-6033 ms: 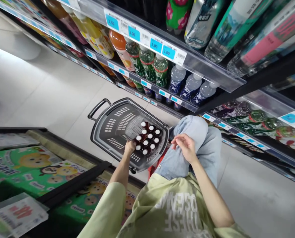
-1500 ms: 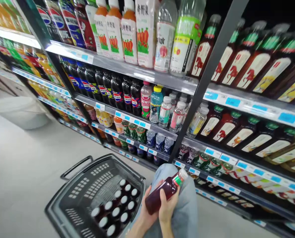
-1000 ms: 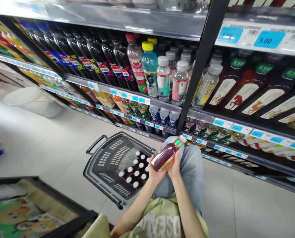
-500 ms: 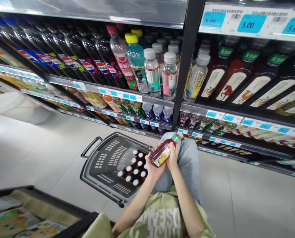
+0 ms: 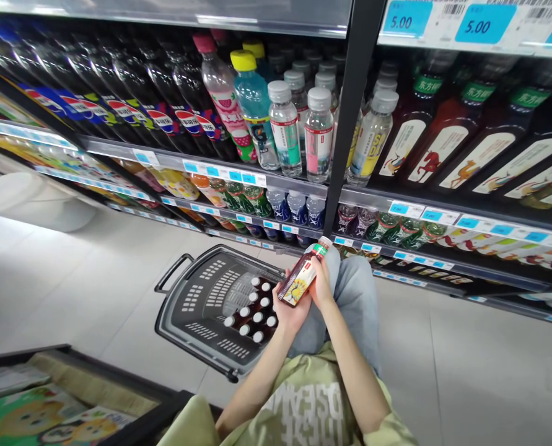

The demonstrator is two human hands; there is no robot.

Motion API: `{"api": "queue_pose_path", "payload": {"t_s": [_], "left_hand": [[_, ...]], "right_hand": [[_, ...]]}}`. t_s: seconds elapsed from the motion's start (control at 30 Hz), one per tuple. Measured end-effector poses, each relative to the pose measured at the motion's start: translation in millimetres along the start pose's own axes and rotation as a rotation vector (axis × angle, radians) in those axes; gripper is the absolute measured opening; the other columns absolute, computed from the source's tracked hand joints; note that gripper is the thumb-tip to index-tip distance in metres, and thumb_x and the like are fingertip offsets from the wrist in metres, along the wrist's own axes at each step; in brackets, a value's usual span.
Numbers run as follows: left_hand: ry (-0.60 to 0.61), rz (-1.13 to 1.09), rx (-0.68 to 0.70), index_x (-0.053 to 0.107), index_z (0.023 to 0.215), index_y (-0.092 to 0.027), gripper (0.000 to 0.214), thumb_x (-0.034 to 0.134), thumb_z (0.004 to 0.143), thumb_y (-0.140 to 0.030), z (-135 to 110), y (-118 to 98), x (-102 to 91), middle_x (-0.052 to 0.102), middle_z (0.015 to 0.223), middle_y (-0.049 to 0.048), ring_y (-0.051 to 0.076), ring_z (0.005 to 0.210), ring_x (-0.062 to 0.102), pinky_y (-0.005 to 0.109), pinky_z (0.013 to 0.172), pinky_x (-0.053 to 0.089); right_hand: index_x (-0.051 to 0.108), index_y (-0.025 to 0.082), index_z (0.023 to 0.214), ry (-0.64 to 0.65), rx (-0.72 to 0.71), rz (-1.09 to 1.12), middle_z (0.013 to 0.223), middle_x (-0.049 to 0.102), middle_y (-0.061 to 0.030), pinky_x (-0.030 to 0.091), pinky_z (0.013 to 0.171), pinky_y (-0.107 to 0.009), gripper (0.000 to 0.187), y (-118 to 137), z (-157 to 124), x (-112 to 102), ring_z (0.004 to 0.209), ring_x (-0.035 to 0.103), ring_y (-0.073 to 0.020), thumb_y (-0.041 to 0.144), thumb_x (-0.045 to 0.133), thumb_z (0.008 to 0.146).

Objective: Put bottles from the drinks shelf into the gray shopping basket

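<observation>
Between my two hands, above my knees, is a dark tea bottle (image 5: 298, 280) with a green neck band, a white cap and a yellow picture on its label. It lies tilted, cap end pointing up and to the right. My left hand (image 5: 292, 314) is wrapped around its lower end. My right hand (image 5: 321, 282) grips it near the neck. Just left of my hands stands a grey shopping basket (image 5: 196, 310) with a folding handle. Inside it several dark bottles (image 5: 253, 313) with white caps stand upright, partly hidden by my left forearm.
Drink shelves (image 5: 298, 184) run across the front, with cola bottles (image 5: 131, 93) at left and large dark tea bottles (image 5: 447, 136) at right. A black-edged display bin (image 5: 118, 378) is at lower left. A white round tub (image 5: 38, 201) stands on the floor further left.
The tea bottle has shifted slightly up and left and turned, so more of its label faces me. Both hands keep hold of it. The view has moved a little.
</observation>
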State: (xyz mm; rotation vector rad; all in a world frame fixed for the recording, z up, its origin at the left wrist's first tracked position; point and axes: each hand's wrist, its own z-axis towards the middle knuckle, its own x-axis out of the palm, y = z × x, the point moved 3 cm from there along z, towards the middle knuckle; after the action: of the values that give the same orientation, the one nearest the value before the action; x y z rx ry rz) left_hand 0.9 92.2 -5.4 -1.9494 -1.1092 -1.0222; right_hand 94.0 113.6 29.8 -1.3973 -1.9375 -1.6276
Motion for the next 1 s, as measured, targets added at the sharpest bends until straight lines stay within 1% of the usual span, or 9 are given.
{"api": "queue_pose_path", "payload": {"t_s": [0.07, 0.17, 0.33, 0.4, 0.5, 0.63, 0.77, 0.87, 1.0], "left_hand": [[-0.008, 0.011, 0.007, 0.083, 0.121, -0.023, 0.04, 0.059, 0.095, -0.043, 0.0, -4.0, 0.0, 0.079, 0.133, 0.0087, 0.029, 0.134, 0.068, 0.044, 0.118, 0.048], [0.005, 0.039, 0.008, 0.083, 0.118, -0.022, 0.041, 0.055, 0.098, -0.044, 0.2, -9.5, -0.2, 0.079, 0.132, 0.0088, 0.029, 0.132, 0.068, 0.044, 0.116, 0.049], [0.034, 0.03, -0.015, 0.084, 0.109, -0.022, 0.043, 0.048, 0.102, -0.045, -0.5, -8.1, 4.0, 0.079, 0.131, 0.0065, 0.027, 0.135, 0.067, 0.041, 0.119, 0.048], [0.01, 0.011, -0.021, 0.084, 0.111, -0.021, 0.043, 0.05, 0.101, -0.044, -1.3, -5.6, 6.0, 0.079, 0.132, 0.0079, 0.028, 0.137, 0.066, 0.042, 0.121, 0.046], [-0.022, -0.007, -0.023, 0.082, 0.123, -0.02, 0.044, 0.052, 0.098, -0.044, -2.7, -3.4, 8.7, 0.077, 0.137, 0.0102, 0.029, 0.139, 0.064, 0.044, 0.123, 0.045], [-0.031, -0.027, -0.019, 0.078, 0.133, -0.02, 0.048, 0.052, 0.099, -0.043, -3.4, -4.4, 9.9, 0.074, 0.142, 0.0114, 0.029, 0.141, 0.063, 0.045, 0.124, 0.043], [-0.004, -0.006, -0.011, 0.078, 0.133, -0.021, 0.048, 0.053, 0.099, -0.044, -2.3, -5.6, 8.7, 0.074, 0.143, 0.011, 0.029, 0.141, 0.063, 0.045, 0.125, 0.042], [0.026, 0.021, -0.002, 0.078, 0.132, -0.022, 0.047, 0.056, 0.097, -0.045, -1.7, -5.1, 8.1, 0.074, 0.142, 0.0094, 0.029, 0.14, 0.064, 0.045, 0.124, 0.043], [0.013, 0.016, -0.013, 0.078, 0.131, -0.021, 0.047, 0.059, 0.095, -0.046, -1.9, -3.6, 6.9, 0.074, 0.141, 0.0101, 0.029, 0.139, 0.064, 0.043, 0.123, 0.044]], "right_hand": [[0.061, 0.025, 0.108, 0.037, 0.062, 0.018, 0.091, 0.078, -0.0008, 0.066, 0.075, -0.037, 0.041, 2.5, 1.1, 4.3, 0.086, 0.08, -0.0268, 0.046, 0.081, 0.079], [0.062, 0.025, 0.107, 0.066, 0.095, 0.027, 0.095, 0.08, -0.0028, 0.066, 0.076, -0.038, 0.041, 4.1, 2.2, 10.0, 0.09, 0.081, -0.0284, 0.043, 0.082, 0.077], [0.06, 0.026, 0.109, -0.002, 0.04, 0.02, 0.087, 0.078, 0.0005, 0.066, 0.075, -0.038, 0.041, -0.1, 3.0, 11.6, 0.089, 0.081, -0.0281, 0.047, 0.081, 0.08], [0.06, 0.026, 0.11, -0.035, 0.013, 0.012, 0.085, 0.077, 0.0013, 0.066, 0.074, -0.038, 0.043, -2.2, 3.2, 9.5, 0.087, 0.081, -0.0281, 0.052, 0.079, 0.081], [0.06, 0.026, 0.113, -0.069, -0.01, 0.004, 0.084, 0.077, 0.0015, 0.066, 0.073, -0.039, 0.047, -4.5, 3.0, 6.7, 0.086, 0.081, -0.0279, 0.059, 0.076, 0.083], [0.062, 0.026, 0.108, -0.078, -0.039, -0.01, 0.083, 0.077, 0.0004, 0.066, 0.073, -0.039, 0.045, -6.3, 1.1, 9.1, 0.088, 0.081, -0.0277, 0.063, 0.073, 0.086], [0.061, 0.025, 0.102, -0.063, -0.051, -0.006, 0.08, 0.076, 0.0011, 0.066, 0.076, -0.038, 0.042, -6.2, -0.1, 13.6, 0.089, 0.081, -0.0272, 0.062, 0.075, 0.085], [0.06, 0.025, 0.103, -0.071, -0.033, 0.0, 0.078, 0.074, 0.0027, 0.066, 0.076, -0.038, 0.044, -5.2, 0.5, 12.9, 0.087, 0.08, -0.0273, 0.059, 0.078, 0.081], [0.059, 0.025, 0.103, -0.065, -0.02, 0.006, 0.08, 0.074, 0.0021, 0.066, 0.076, -0.038, 0.043, -3.7, 0.5, 10.8, 0.087, 0.081, -0.027, 0.059, 0.076, 0.083]]}}
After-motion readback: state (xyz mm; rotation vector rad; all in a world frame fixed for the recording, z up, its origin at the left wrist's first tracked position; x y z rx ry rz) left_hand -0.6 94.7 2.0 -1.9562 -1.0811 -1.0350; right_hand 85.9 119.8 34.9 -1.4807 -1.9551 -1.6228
